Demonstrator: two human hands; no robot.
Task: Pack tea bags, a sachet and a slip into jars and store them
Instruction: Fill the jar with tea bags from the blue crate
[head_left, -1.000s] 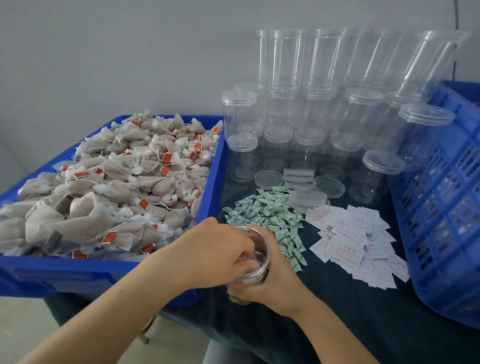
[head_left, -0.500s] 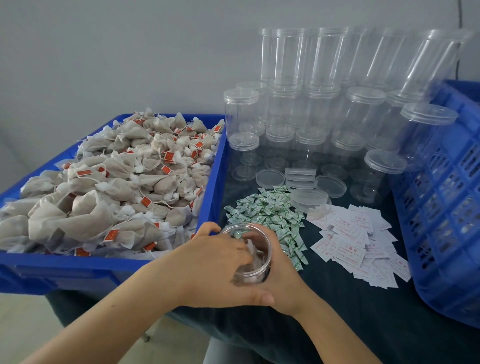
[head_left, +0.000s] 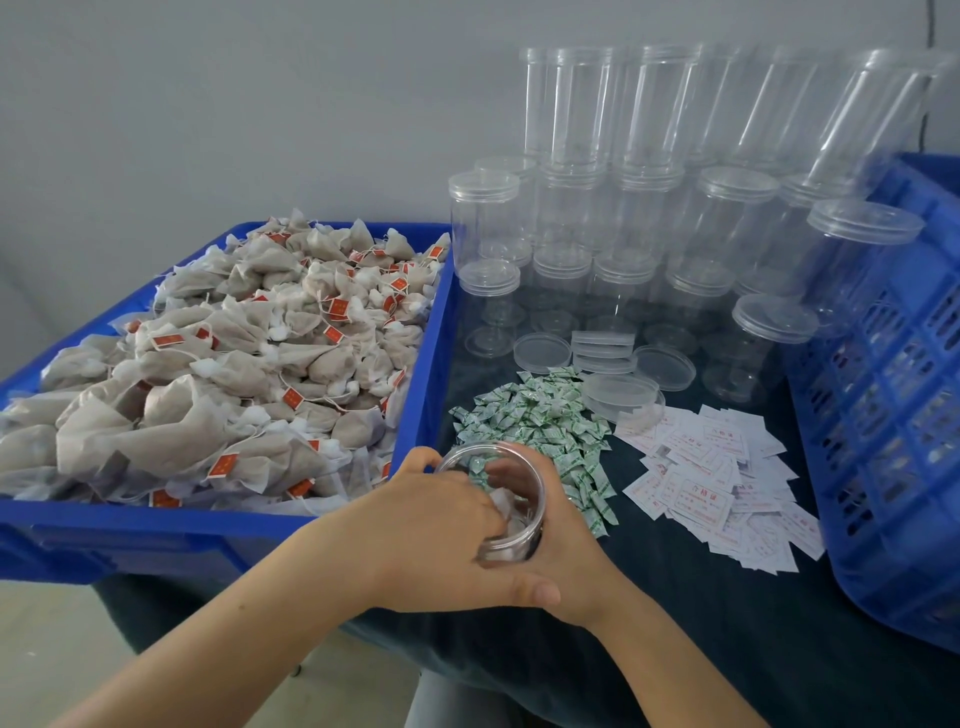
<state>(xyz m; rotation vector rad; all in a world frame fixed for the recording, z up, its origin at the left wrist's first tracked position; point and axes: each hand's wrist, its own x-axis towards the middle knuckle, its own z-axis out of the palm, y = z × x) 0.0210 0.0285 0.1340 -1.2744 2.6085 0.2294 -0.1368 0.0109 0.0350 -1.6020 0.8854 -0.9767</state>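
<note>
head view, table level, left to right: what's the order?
Blue tray of tea bags → open jar in the hands → green sachet pile → white slips → blue slotted crate.

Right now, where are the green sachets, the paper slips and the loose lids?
green sachets (head_left: 535, 421), head view, middle of the pile.
paper slips (head_left: 711, 473), head view, centre of the heap.
loose lids (head_left: 543, 353), head view, one lid's top.

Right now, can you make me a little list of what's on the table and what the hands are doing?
left hand: fingers pushing tea bags into the jar
right hand: holds the open jar
tea bags: heaped in a blue bin
green sachets: a pile beyond the jar
paper slips: spread on the right
empty jars: stacked behind
</note>
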